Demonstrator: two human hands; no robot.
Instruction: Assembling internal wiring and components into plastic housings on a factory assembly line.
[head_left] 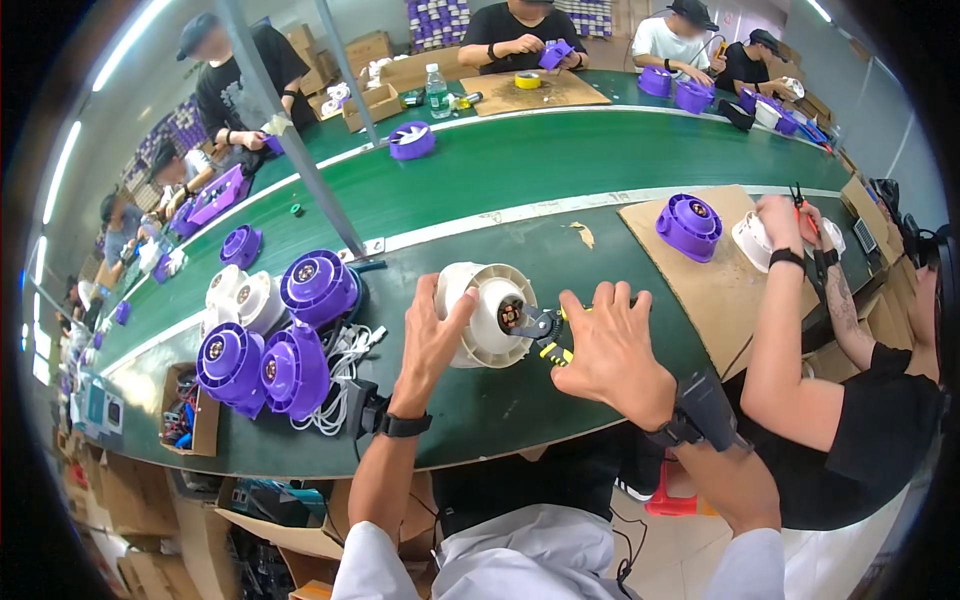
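Observation:
In front of me a round white plastic housing (478, 335) stands on the green worktable, its dark centre with coppery parts facing up. My left hand (428, 340) grips the housing's left side, thumb over the top and fingers round the rim. My right hand (615, 350) is closed round a pair of pliers (545, 326) with yellow-and-black handles. The jaws reach to the dark centre; whether they bite on anything there I cannot make out. Left of my left hand are purple housings (294, 370), more white housings (258, 302) and a bundled white cable (345, 365).
A cardboard box of small parts (190, 410) sits at the table's left. To the right, a co-worker uses red-handled pliers (800, 210) over a cardboard sheet (690, 290) bearing a purple housing (688, 228). A grey post (300, 150) rises beyond; farther off runs a green belt (520, 155).

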